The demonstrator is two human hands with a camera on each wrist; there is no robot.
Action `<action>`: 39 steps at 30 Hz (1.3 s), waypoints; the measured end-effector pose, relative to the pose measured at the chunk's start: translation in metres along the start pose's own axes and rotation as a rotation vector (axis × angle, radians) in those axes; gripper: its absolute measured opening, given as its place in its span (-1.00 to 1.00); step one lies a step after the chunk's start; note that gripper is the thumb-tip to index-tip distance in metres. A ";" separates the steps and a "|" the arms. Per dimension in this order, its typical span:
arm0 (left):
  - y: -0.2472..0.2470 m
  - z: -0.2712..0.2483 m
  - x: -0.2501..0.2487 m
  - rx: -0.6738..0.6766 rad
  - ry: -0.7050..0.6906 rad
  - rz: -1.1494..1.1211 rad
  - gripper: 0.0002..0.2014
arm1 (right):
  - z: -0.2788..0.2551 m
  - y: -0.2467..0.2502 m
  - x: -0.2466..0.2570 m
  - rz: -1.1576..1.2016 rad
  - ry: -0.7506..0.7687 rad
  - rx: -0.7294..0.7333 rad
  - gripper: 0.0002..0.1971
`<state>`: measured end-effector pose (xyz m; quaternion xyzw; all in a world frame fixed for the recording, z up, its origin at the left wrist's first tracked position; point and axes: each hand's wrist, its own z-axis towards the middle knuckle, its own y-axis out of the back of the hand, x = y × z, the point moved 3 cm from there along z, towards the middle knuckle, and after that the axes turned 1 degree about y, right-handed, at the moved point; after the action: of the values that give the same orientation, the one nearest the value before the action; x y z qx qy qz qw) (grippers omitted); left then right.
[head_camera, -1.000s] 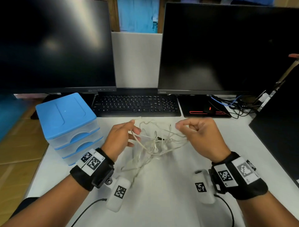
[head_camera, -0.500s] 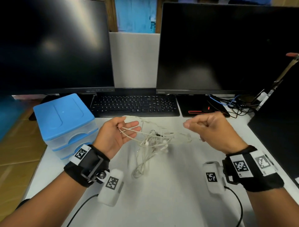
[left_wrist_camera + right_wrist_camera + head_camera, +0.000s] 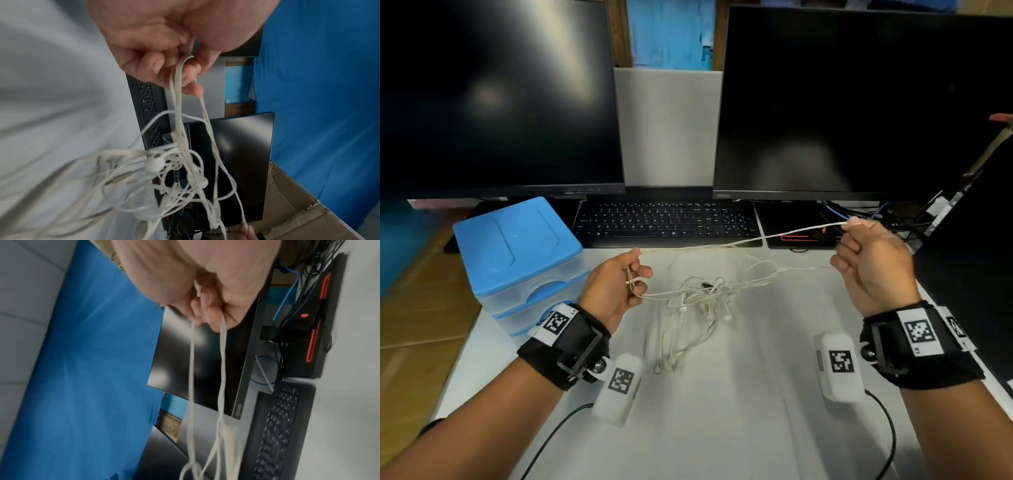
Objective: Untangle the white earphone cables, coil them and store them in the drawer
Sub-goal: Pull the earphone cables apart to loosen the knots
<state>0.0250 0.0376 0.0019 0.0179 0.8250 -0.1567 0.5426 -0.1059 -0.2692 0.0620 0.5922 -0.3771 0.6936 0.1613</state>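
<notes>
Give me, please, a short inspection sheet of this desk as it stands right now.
Surface: white desk, bare in front.
Job's things: white earphone cables tangled mid-desk, one strand stretched between the hands; blue drawer unit at left, drawers closed.
Clutter: nothing seen.
Grippers: left hand holds cable loops; right hand pinches a strand's end, raised.
Cables: dark and blue leads behind right hand.
Surroundings: two dark monitors, black keyboard.

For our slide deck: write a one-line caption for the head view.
Left hand and right hand stretch tangled white earphone cables above the desk.
</notes>
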 end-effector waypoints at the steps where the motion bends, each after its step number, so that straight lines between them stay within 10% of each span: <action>1: 0.002 0.002 0.000 -0.016 -0.005 -0.009 -0.70 | -0.002 0.000 0.003 -0.126 0.044 0.057 -0.78; 5: 0.010 0.005 -0.003 -0.064 -0.030 -0.040 -0.71 | -0.017 -0.008 0.008 -0.786 0.165 0.409 -0.98; 10: 0.014 0.007 -0.005 -0.078 -0.062 -0.023 -0.71 | -0.015 -0.003 0.004 -1.035 0.158 0.476 -0.88; 16: 0.005 0.005 0.002 -0.065 -0.081 0.090 -0.71 | 0.004 0.013 0.004 -0.870 0.313 0.041 -0.79; 25: 0.011 0.010 0.008 -0.118 -0.045 0.051 -0.74 | 0.029 0.055 -0.006 -0.077 0.047 -0.442 -0.78; 29: 0.011 0.011 0.013 -0.147 -0.028 0.056 -0.75 | 0.034 0.060 -0.014 0.048 -0.025 -0.376 -0.84; 39: 0.008 0.010 0.024 -0.092 0.026 0.220 -0.79 | 0.020 0.041 -0.044 -1.112 -0.194 0.221 -0.78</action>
<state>0.0258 0.0387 -0.0253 0.0854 0.8313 -0.0576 0.5462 -0.1085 -0.3003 0.0069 0.7758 0.0527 0.4823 0.4034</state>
